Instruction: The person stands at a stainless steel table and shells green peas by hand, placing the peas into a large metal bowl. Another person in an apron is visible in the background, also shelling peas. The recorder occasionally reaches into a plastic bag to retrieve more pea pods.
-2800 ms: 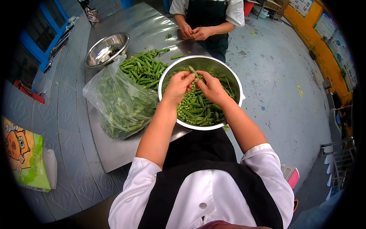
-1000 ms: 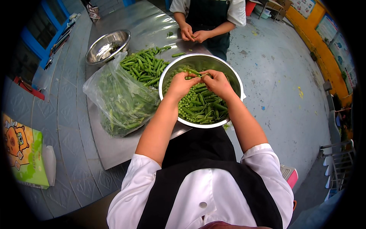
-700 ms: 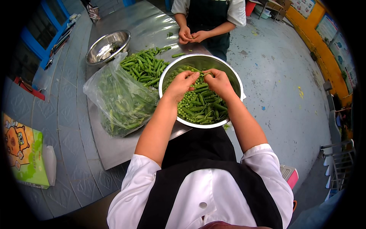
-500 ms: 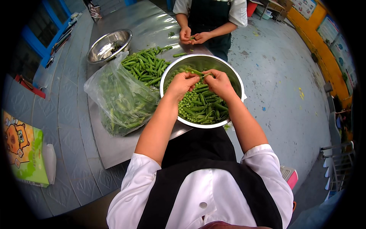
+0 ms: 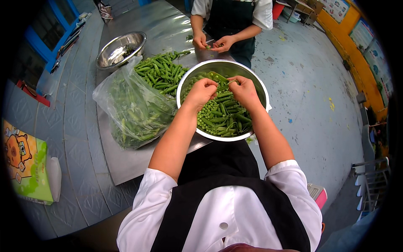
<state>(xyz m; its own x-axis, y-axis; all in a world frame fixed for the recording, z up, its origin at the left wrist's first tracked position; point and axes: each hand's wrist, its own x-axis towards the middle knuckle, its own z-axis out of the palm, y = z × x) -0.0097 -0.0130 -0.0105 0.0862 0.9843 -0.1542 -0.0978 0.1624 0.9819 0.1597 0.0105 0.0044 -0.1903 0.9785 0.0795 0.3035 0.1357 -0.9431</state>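
Over a wide steel bowl (image 5: 264,80), I hold a green pea pod (image 5: 218,77) that looks split open. My left hand (image 5: 201,93) pinches it from the left, its fingertips partly hiding the near edge. My right hand (image 5: 244,90) grips the pod's other end between thumb and fingers. Beneath my hands, loose shelled peas (image 5: 205,112) lie on the left of the bowl, and whole pea pods (image 5: 228,115) fill the middle and right.
Left of the bowl, a clear plastic bag (image 5: 134,105) of pods rests on the steel table (image 5: 126,166). Behind it are a pod heap (image 5: 161,69) and a smaller steel bowl (image 5: 110,52). Across the table, a co-worker's hands (image 5: 213,43) handle something small and green.
The pod between my fingers has opened wider and shows its inside. My right hand has shifted slightly right. The co-worker's hands have moved a little apart.
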